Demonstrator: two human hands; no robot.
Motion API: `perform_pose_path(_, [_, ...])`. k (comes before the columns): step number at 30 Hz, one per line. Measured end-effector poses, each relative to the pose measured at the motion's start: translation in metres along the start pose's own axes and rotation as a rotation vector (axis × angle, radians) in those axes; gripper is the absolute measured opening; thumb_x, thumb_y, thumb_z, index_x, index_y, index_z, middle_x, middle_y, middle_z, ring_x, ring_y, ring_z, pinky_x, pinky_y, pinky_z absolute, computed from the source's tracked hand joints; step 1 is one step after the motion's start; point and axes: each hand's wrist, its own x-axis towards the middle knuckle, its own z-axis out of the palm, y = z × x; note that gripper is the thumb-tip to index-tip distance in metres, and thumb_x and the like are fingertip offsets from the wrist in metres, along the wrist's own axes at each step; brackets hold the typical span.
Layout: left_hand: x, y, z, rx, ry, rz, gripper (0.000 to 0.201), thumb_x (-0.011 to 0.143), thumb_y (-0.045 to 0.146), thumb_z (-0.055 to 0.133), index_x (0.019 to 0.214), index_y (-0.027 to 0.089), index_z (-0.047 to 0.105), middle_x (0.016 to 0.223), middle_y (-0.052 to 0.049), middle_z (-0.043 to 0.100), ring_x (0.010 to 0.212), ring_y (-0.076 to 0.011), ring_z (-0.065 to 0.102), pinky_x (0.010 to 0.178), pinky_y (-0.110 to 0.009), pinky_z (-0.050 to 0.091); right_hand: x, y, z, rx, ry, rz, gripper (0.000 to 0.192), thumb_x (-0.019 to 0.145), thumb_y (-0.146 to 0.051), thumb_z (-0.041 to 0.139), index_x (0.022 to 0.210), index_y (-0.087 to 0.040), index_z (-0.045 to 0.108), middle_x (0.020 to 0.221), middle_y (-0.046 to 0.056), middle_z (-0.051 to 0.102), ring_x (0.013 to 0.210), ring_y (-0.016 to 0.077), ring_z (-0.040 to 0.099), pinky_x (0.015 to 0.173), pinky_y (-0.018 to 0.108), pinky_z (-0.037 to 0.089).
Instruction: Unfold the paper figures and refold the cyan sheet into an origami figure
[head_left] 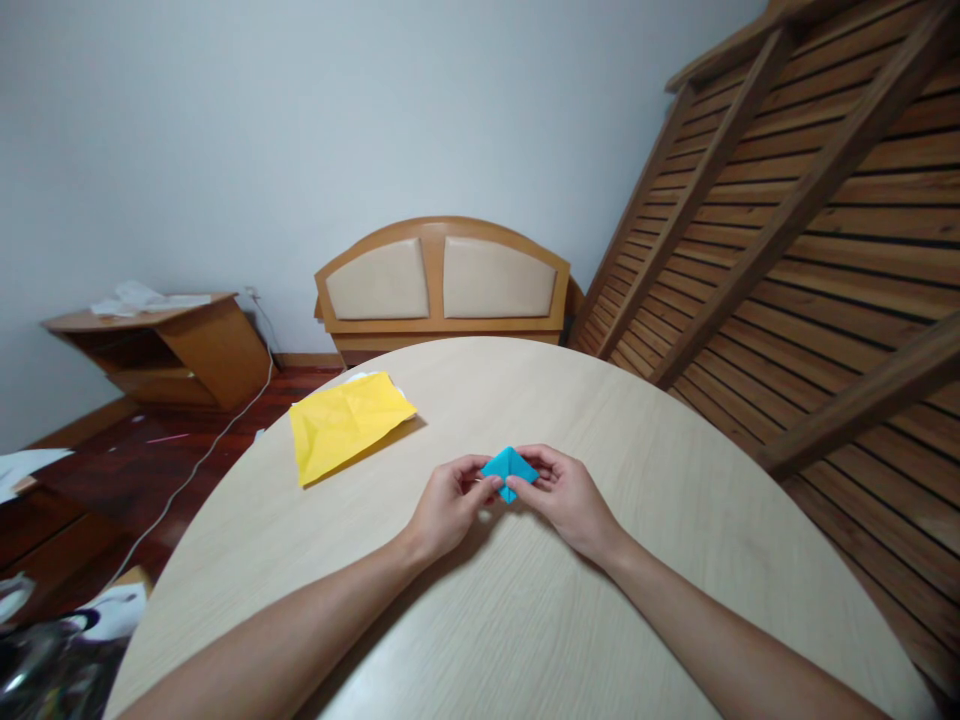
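Observation:
A small blue piece of folded paper (510, 464), diamond-shaped with a crease down its middle, is held just above the round table (570, 400). My left hand (454, 502) pinches its left side, thumb on the front face. On the right side, my right hand (571, 495) grips it the same way, and the two thumb tips nearly meet near its lower point. The fingers behind the paper are partly hidden. A creased yellow sheet of paper (349, 425) lies farther off on the table, left of my hands, with white paper showing beneath its far edge.
Beyond the table stands a wooden headboard (436, 228) with two padded panels. Slatted wooden bed frames (750, 260) lean along the right. At left are a low cabinet (217, 360) with papers on top and a white cable (196, 465) across the floor.

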Motion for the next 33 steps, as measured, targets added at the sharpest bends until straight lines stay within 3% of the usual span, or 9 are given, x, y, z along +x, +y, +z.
perform_pose_path(4, [-0.001,0.000,0.002,0.023,0.000,0.005,0.038,0.082,0.045,0.072,0.101,0.012,0.070,0.079,-0.007,0.072,0.068,-0.0156,0.063,0.065,-0.027,0.050,-0.001,-0.002,-0.001,-0.036,-0.039,-0.008,0.028,0.078,-0.034,0.074,0.101,-0.017,0.071,0.098,0.008,0.075,0.087,0.0208,0.070,0.081,0.036,0.056])
perform_pose_path(9, [-0.003,-0.002,0.003,-0.017,0.031,-0.015,0.052,0.080,0.042,0.075,0.120,0.015,0.056,0.074,-0.001,0.067,0.067,-0.0151,0.064,0.063,-0.027,0.049,0.000,0.000,-0.002,-0.070,-0.023,-0.024,0.030,0.082,-0.041,0.071,0.099,-0.017,0.071,0.092,0.007,0.075,0.082,0.0200,0.069,0.077,0.035,0.055])
perform_pose_path(15, [-0.001,-0.004,0.005,0.019,-0.015,-0.053,0.029,0.077,0.038,0.076,0.085,0.014,0.064,0.074,-0.004,0.069,0.066,-0.0139,0.062,0.062,-0.025,0.047,0.001,0.001,-0.001,-0.026,-0.006,-0.006,0.030,0.081,-0.045,0.072,0.094,-0.018,0.065,0.087,0.005,0.074,0.078,0.0195,0.069,0.072,0.032,0.054])
perform_pose_path(22, [-0.001,0.007,0.002,0.040,-0.055,-0.095,0.027,0.075,0.040,0.076,0.078,0.015,0.066,0.068,-0.003,0.066,0.061,-0.0132,0.058,0.059,-0.025,0.043,0.004,-0.001,-0.003,0.041,0.016,-0.017,0.032,0.079,-0.049,0.073,0.087,-0.019,0.070,0.085,0.005,0.073,0.079,0.0197,0.068,0.076,0.033,0.054])
perform_pose_path(26, [-0.001,0.013,0.002,-0.020,-0.112,-0.089,0.033,0.072,0.045,0.078,0.071,0.016,0.062,0.064,-0.001,0.062,0.058,-0.0121,0.055,0.059,-0.025,0.041,0.007,-0.004,-0.008,0.115,0.024,0.049,0.031,0.077,-0.049,0.074,0.082,-0.018,0.071,0.077,0.003,0.071,0.071,0.0176,0.064,0.069,0.030,0.051])
perform_pose_path(33, [0.001,0.006,0.000,0.009,-0.095,-0.077,0.031,0.077,0.044,0.075,0.073,0.015,0.063,0.064,-0.002,0.063,0.057,-0.0121,0.055,0.060,-0.026,0.041,0.007,-0.004,-0.010,0.142,-0.015,0.090,0.034,0.074,-0.048,0.077,0.088,-0.018,0.074,0.077,0.002,0.072,0.071,0.0166,0.064,0.070,0.030,0.050])
